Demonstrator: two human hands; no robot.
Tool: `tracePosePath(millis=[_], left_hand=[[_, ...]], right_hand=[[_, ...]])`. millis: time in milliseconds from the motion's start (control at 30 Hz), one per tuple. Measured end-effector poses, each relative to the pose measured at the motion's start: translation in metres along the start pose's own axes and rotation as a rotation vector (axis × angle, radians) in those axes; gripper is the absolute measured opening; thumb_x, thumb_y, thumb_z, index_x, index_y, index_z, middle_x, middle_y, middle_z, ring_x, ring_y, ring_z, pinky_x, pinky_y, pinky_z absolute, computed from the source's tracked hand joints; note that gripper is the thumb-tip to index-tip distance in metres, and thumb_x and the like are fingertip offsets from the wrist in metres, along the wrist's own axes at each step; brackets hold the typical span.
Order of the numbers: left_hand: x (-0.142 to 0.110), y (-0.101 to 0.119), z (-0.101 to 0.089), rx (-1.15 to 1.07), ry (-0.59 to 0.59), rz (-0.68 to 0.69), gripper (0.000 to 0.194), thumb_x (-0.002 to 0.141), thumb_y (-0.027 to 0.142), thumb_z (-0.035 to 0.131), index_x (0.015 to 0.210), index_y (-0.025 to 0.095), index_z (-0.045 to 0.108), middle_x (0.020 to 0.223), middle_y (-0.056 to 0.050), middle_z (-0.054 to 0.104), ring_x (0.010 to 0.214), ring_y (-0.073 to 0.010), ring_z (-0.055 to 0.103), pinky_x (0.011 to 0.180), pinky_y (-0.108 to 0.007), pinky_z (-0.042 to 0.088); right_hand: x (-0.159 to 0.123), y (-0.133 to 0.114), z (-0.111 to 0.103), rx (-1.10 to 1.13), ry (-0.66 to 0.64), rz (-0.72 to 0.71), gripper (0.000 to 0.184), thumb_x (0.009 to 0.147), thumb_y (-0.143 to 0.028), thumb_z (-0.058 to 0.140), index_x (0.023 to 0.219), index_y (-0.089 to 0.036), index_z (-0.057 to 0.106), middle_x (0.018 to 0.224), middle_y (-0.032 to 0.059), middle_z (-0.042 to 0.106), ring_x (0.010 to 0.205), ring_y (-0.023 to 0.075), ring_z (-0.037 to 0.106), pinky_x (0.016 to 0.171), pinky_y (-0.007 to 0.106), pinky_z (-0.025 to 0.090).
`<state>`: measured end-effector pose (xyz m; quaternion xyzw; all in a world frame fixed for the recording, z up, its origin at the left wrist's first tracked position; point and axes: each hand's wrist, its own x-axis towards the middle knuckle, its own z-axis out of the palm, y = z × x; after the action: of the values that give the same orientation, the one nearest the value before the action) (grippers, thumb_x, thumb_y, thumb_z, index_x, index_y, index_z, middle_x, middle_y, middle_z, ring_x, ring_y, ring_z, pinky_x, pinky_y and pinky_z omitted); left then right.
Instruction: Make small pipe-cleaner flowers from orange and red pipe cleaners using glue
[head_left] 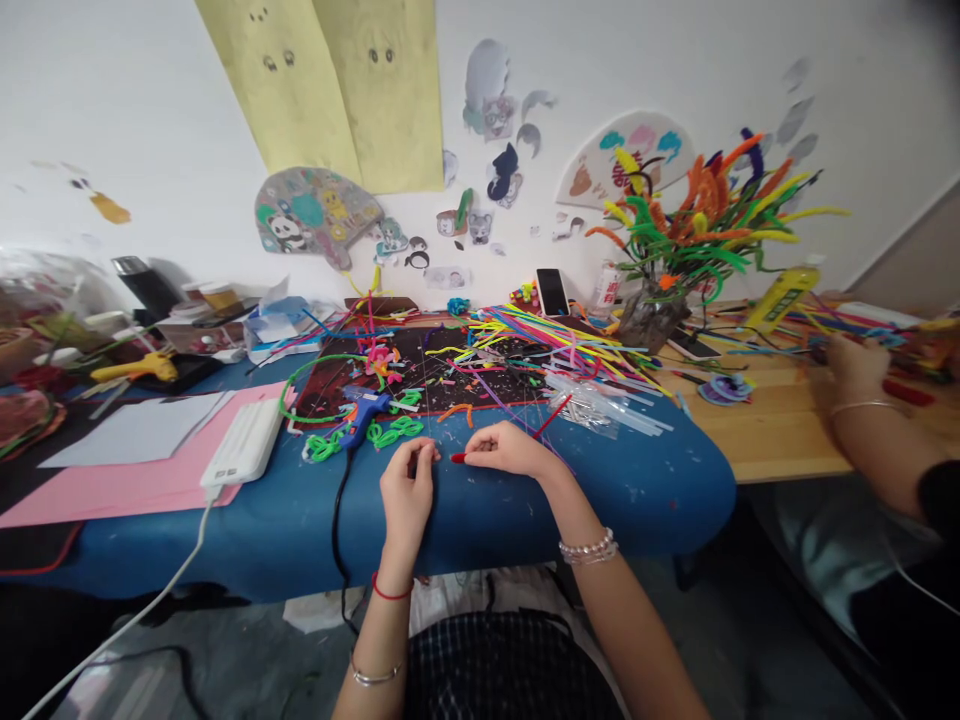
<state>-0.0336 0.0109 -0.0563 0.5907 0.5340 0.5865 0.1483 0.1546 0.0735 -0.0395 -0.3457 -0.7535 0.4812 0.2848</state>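
Observation:
Over the front of the blue table cover [480, 510], my right hand [506, 450] is closed on a red pipe cleaner [458, 458]. A bent red end pokes out from its fingertips, and a thin red length shows behind the hand. My left hand [409, 485] sits just to the left, thumb and fingers pinched together; whatever they hold is too small to make out. A small gap separates the two hands. Beyond the left hand lie a blue glue gun [365, 408] and looped green pipe cleaners [396, 431]. An orange pipe cleaner piece [456, 411] rests behind both hands.
Loose pipe cleaners [540, 335] cover a dark mat, with a plastic bag [589, 405] of small sticks beside them. A white power bank [244, 440] lies on pink paper [112, 488] at left. Another person's hand [859, 370] is at the right, near a yellow bottle [784, 295].

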Motion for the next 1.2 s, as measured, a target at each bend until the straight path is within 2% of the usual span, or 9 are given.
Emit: tracePosePath(millis=[167, 300, 467, 733, 867, 1067, 1200], left_hand=[[0.001, 0.0, 0.0, -0.022, -0.025, 0.006, 0.019, 0.091, 0.029, 0.052, 0.096, 0.02, 0.067, 0.085, -0.005, 0.071, 0.075, -0.0175, 0.068, 0.074, -0.031, 0.054], [0.002, 0.002, 0.0, -0.009, -0.032, 0.018, 0.01, 0.085, 0.028, 0.061, 0.089, 0.02, 0.066, 0.088, -0.004, 0.068, 0.079, -0.0179, 0.066, 0.076, -0.031, 0.053], [0.002, 0.003, 0.001, 0.016, -0.018, -0.019, 0.011, 0.085, 0.03, 0.06, 0.082, 0.02, 0.062, 0.082, -0.003, 0.065, 0.076, -0.0173, 0.062, 0.072, -0.029, 0.05], [0.004, 0.01, -0.002, 0.033, -0.082, -0.104, 0.019, 0.089, 0.035, 0.053, 0.076, 0.021, 0.056, 0.056, 0.005, 0.057, 0.052, -0.0136, 0.054, 0.055, -0.024, 0.041], [0.006, 0.01, -0.001, -0.011, -0.128, -0.134, 0.019, 0.084, 0.035, 0.061, 0.073, 0.02, 0.059, 0.059, 0.003, 0.062, 0.056, -0.0141, 0.06, 0.058, -0.023, 0.045], [0.003, 0.003, 0.005, -0.105, -0.128, -0.18, 0.019, 0.087, 0.035, 0.057, 0.092, 0.018, 0.063, 0.087, -0.008, 0.076, 0.072, -0.0187, 0.072, 0.064, -0.027, 0.054], [0.002, 0.001, 0.005, -0.118, -0.135, -0.175, 0.028, 0.086, 0.033, 0.059, 0.11, 0.018, 0.06, 0.091, -0.007, 0.077, 0.072, -0.0183, 0.073, 0.068, -0.028, 0.056]], right_hand=[[0.0, 0.0, 0.0, 0.012, -0.003, 0.005, 0.027, 0.075, -0.039, 0.068, 0.082, -0.014, 0.071, 0.074, 0.003, 0.069, 0.065, 0.0152, 0.059, 0.062, 0.025, 0.044], [0.001, 0.001, 0.0, 0.017, -0.007, 0.008, 0.025, 0.075, -0.038, 0.068, 0.082, -0.014, 0.071, 0.073, 0.0023, 0.068, 0.064, 0.0144, 0.059, 0.061, 0.024, 0.044], [0.0, -0.002, 0.0, 0.029, -0.007, 0.017, 0.024, 0.075, -0.037, 0.067, 0.08, -0.013, 0.07, 0.071, 0.0019, 0.067, 0.062, 0.0139, 0.058, 0.059, 0.024, 0.044], [0.0, -0.001, 0.0, 0.045, -0.002, 0.011, 0.023, 0.076, -0.036, 0.067, 0.081, -0.014, 0.069, 0.072, 0.0014, 0.067, 0.064, 0.0136, 0.058, 0.061, 0.024, 0.043], [0.001, 0.0, -0.001, 0.048, -0.006, 0.012, 0.023, 0.076, -0.036, 0.067, 0.083, -0.014, 0.069, 0.073, 0.0014, 0.067, 0.064, 0.0135, 0.059, 0.061, 0.024, 0.044], [0.0, -0.002, -0.001, 0.054, -0.014, 0.018, 0.025, 0.076, -0.038, 0.067, 0.083, -0.014, 0.07, 0.074, 0.0017, 0.068, 0.064, 0.0135, 0.058, 0.062, 0.024, 0.044], [-0.001, -0.004, -0.001, 0.055, -0.014, 0.021, 0.024, 0.076, -0.037, 0.067, 0.082, -0.013, 0.07, 0.07, 0.0011, 0.066, 0.062, 0.0127, 0.056, 0.059, 0.024, 0.043]])
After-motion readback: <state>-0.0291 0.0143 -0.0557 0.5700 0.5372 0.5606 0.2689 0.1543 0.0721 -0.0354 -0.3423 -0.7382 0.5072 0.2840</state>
